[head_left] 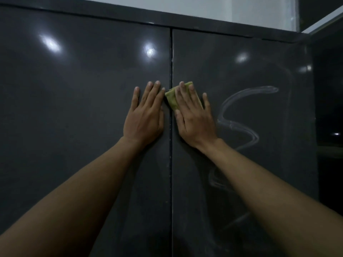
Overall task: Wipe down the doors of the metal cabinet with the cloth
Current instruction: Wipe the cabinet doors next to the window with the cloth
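The right hand (194, 119) lies flat on the folded yellow-green cloth (171, 99), fingers straight and spread rather than curled round it. That suits wiping, since the palm spreads pressure over the whole pad and pins it against the vertical panel so it cannot drop. The cloth sits at the inner edge of the right door (259, 71), its corner reaching the seam (171, 173) between the two doors of the metal cabinet (130, 13). The left hand (143, 115) holds nothing. It is pressed open and flat on the left door (74, 108) just beside the seam, most likely to brace the body and stop the doors flexing or rattling under the push. A pale, looping streak (239, 127) winds down the right door. It looks like a damp trail from the cloth, though in this dim light it could be smeared dust. By that mark the right door seems partly covered, while the left door shows no such trail and probably remains to be wiped.
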Demonstrator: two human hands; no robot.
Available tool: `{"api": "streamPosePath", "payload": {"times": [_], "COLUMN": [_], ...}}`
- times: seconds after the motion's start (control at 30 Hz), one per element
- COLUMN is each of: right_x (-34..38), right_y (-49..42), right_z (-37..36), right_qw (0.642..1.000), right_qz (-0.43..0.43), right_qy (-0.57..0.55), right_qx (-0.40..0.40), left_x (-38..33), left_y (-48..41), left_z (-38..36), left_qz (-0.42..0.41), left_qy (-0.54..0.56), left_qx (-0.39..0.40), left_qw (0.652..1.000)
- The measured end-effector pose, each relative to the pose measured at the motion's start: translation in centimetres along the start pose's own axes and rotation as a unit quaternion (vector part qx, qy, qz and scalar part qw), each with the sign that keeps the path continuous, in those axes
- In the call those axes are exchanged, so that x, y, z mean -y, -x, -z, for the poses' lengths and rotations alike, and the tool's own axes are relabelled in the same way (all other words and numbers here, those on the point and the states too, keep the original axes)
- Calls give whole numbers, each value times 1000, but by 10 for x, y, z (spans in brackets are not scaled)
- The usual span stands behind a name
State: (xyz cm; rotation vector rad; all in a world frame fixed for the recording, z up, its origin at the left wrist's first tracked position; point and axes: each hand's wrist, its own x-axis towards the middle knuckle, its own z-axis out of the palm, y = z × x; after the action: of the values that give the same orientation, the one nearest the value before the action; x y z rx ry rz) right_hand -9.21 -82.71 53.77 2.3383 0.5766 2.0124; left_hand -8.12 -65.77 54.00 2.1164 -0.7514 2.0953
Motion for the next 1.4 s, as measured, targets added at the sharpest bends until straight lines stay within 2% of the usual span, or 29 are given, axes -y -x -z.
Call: {"api": "streamPosePath", "payload": {"times": [0.07,0.2,0.27,0.37,0.4,0.43,0.57,0.6,0.77,0.8,0.93,1.0,1.1,1.13,1.3,1.33,1.4], "right_x": [-8,10,19,12,8,6,25,31,14,10,29,37,25,20,46,53,53], "right_y": [5,14,25,39,40,40,46,49,69,71,77,82,90,91,98,103,114], "right_z": [3,-4,-6,-4,-3,-3,-10,-13,-7,-6,-13,-17,-13,-12,-21,-24,-25], "right_qw": [1000,992,994,1000,999,1000,992,991,999,999,991,992,1000,1000,984,984,994], "right_qz": [9,-116,-96,21,34,23,-123,-130,35,24,-130,-120,-6,3,-171,-172,-102], "right_qy": [2,-22,-28,3,8,7,-17,-23,11,11,-13,-17,-3,-2,-32,-39,-29], "right_qx": [10,-43,-34,12,17,15,-25,-29,17,17,-18,-15,14,15,-38,-34,-8], "left_x": [0,-2,-3,-4,-4,-5,-4,-4,-5,-5,-6,-8,-10,-10,-16,-16,-16], "left_y": [3,10,12,14,15,17,33,37,41,41,46,51,57,59,76,80,81], "left_z": [0,2,2,2,3,3,3,3,3,3,4,4,4,4,6,6,5], "left_qz": [0,0,-6,-9,-10,-12,-32,-41,-58,-58,-56,-61,-68,-69,-66,-68,-71], "left_qy": [-1,1,1,-2,-3,-6,-10,-13,-13,-14,-20,-23,-26,-27,-29,-34,-36], "left_qx": [5,7,8,15,16,18,38,42,38,39,51,52,51,53,64,69,71], "left_qw": [1000,1000,1000,1000,1000,1000,999,998,998,997,997,997,996,996,995,995,994]}}
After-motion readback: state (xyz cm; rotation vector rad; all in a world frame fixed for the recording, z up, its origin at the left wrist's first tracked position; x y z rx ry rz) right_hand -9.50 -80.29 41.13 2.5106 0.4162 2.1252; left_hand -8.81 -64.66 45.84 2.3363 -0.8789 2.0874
